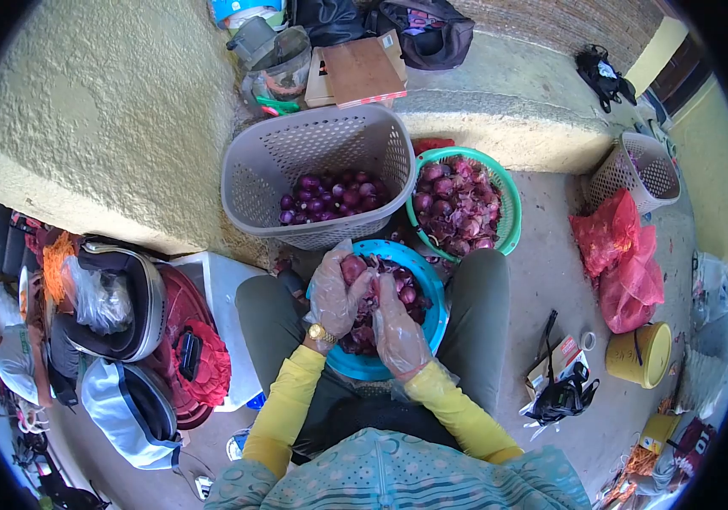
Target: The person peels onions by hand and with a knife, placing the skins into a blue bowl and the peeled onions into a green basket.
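Over a blue basin (439,319) between my knees, both hands work in clear plastic gloves. My left hand (334,293) is closed around a red onion (353,269), whose purple side shows between the fingers. Close beside it, my right hand (399,331) has its thumb and fingers drawn together near the onion; whatever they pinch is too small to make out. Loose skins and several onions (408,295) lie in the basin under my hands. A grey perforated basket (249,204) ahead holds shiny peeled onions, and a green basket (512,204) beside it holds onions with dry skins.
A white box (221,293), a dark red lid-like piece (189,293) and a helmet (155,297) stand left. To the right are red mesh bags (627,289), a yellow bucket (627,355) and black straps (568,395). A ledge (500,110) runs behind the baskets.
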Motion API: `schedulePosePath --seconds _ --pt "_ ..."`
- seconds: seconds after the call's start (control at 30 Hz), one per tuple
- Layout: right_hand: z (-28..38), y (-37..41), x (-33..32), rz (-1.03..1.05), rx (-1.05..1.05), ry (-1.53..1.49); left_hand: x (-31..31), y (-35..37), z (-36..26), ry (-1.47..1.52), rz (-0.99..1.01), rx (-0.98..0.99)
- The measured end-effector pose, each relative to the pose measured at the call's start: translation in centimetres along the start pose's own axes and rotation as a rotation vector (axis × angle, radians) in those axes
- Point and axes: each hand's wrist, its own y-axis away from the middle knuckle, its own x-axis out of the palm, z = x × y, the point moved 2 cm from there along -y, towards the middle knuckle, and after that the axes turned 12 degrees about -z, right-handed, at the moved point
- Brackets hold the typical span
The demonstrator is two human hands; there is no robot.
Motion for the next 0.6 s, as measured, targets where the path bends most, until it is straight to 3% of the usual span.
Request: schedulePosePath --seconds 0.13,0.27,0.33,0.43,0.57,0.6 --pt "-0.4 0.6 0.0 -0.051 -0.099 -0.025 0.0 0.1 0.3 0.017 0.002 -0.063" --pt "-0.4 -0.1 0.3 -0.014 -0.002 0.004 -0.1 0.2 -0.2 -0.032 -0.01 0.042" --pt "-0.4 0.4 0.3 -0.113 -0.184 -0.017 -0.1 0.0 0.0 -0.021 0.014 -0.052" --pt "-0.3 0.1 0.4 -0.009 0.003 0.032 0.2 0.3 0.1 -0.005 0.012 -0.012" --pt "-1.0 0.0 0.7 -0.001 0.0 0.043 0.2 0.1 -0.2 -0.039 -0.033 0.069" --pt "-1.1 0.3 0.6 -0.008 -0.038 0.023 0.1 -0.1 -0.7 -0.048 -0.043 -0.016"
